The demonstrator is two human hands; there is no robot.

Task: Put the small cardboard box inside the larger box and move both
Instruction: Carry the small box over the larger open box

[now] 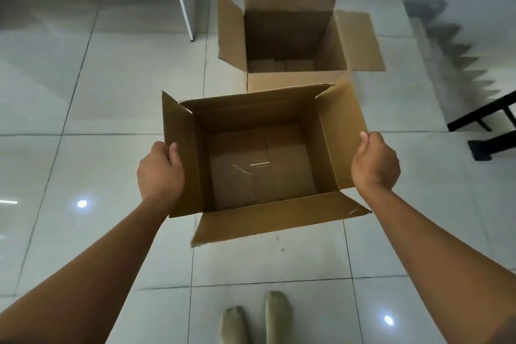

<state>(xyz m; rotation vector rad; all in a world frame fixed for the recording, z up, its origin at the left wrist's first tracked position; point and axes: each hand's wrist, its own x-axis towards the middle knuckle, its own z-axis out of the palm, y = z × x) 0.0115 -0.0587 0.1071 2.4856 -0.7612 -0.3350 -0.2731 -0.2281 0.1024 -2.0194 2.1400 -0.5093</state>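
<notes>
I hold the small cardboard box (262, 165) in the air in front of me, top open, flaps spread, nothing inside it. My left hand (160, 173) grips its left flap and my right hand (374, 160) grips its right flap. Beyond it, the larger cardboard box (293, 36) stands on the tiled floor, also open, with its far flap upright and its side flaps folded outward. The small box's far edge overlaps the larger box's near wall in the view.
A white cabinet leg (187, 3) stands left of the larger box. A black metal frame (485, 126) sits at the right, by a white wall with stair-shaped shadows. My two feet (257, 321) in socks show on the glossy floor tiles below.
</notes>
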